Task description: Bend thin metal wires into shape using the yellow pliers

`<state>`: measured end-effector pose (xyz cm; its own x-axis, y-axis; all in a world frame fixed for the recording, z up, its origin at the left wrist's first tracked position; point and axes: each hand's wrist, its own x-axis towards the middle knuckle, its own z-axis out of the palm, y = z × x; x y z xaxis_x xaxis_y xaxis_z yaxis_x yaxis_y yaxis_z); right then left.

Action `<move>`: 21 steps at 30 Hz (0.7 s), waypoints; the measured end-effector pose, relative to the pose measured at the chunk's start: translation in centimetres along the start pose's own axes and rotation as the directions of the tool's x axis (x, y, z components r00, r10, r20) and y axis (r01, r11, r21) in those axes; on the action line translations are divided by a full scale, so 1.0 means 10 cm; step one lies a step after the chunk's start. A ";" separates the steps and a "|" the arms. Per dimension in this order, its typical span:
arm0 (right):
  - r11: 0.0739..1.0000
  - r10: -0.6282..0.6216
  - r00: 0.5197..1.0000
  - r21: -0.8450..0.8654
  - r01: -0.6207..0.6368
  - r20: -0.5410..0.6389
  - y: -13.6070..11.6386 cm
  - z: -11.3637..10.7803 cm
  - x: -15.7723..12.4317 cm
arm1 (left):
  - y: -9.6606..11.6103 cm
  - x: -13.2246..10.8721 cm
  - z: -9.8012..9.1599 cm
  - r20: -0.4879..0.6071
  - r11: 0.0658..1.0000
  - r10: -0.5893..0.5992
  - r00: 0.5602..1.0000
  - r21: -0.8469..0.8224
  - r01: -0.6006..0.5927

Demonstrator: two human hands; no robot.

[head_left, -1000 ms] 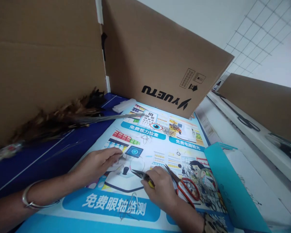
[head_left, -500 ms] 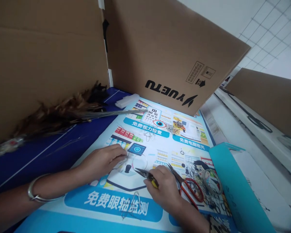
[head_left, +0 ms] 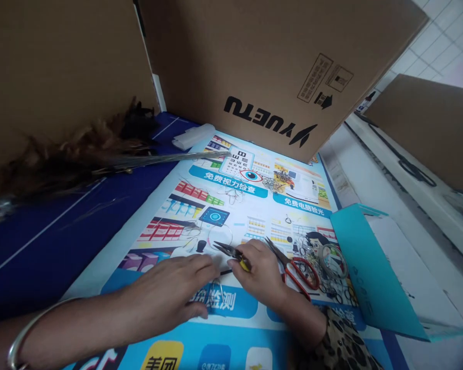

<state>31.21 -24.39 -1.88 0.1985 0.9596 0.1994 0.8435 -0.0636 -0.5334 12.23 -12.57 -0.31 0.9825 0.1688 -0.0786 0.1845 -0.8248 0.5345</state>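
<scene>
My right hand [head_left: 256, 267] is closed around needle-nose pliers [head_left: 227, 250] with a yellow and black grip, their jaws pointing left over the printed sheet. My left hand [head_left: 185, 288], thumb apart from the fingers, reaches over a few bent wire pieces [head_left: 217, 294] on the sheet's blue label and partly hides them. Whether its fingertips touch the wire is hard to see. A thin wire loop [head_left: 220, 236] lies just beyond the pliers. Red-handled scissors [head_left: 299, 270] rest to the right of my right hand.
Right of the scissors are a tape-like ring [head_left: 334, 261] and a heap of small metal bits [head_left: 337, 290], beside a teal open box [head_left: 370, 272]. Brown feathers [head_left: 81, 144] and a bundle of long wires [head_left: 177, 158] lie left. Cardboard panels [head_left: 270, 61] stand behind.
My left hand has moved toward me and right, from beside the wire loop to the bent wire pieces. The right hand keeps the pliers nearly in place. The view has tilted downward.
</scene>
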 end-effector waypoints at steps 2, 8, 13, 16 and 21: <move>1.000 -0.002 1.000 0.001 0.002 0.000 0.00 0.00 0.00 | 0.02 0.01 0.02 0.050 1.000 -0.004 0.999 0.019 0.003; 1.000 0.009 1.000 -0.003 -0.009 0.014 -0.01 -0.01 0.00 | -0.05 0.02 0.00 0.083 1.000 -0.027 0.996 0.006 0.026; 1.000 0.014 1.000 -0.002 -0.014 0.012 -0.01 -0.01 0.00 | -0.11 0.05 -0.02 0.057 1.000 0.004 0.998 0.006 -0.005; 1.000 0.005 1.000 -0.009 -0.005 0.015 -0.01 0.00 0.00 | -0.13 0.07 -0.01 0.011 0.998 0.067 0.998 0.005 -0.067; 0.999 0.001 0.999 -0.032 0.000 0.039 -0.01 0.00 0.01 | -0.15 0.06 0.01 -0.067 0.988 0.155 0.986 -0.004 -0.156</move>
<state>31.15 -24.26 -1.84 0.1800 0.9695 0.1664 0.8589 -0.0725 -0.5070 12.53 -11.34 -1.25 0.9953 0.0745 0.0617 0.0291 -0.8390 0.5434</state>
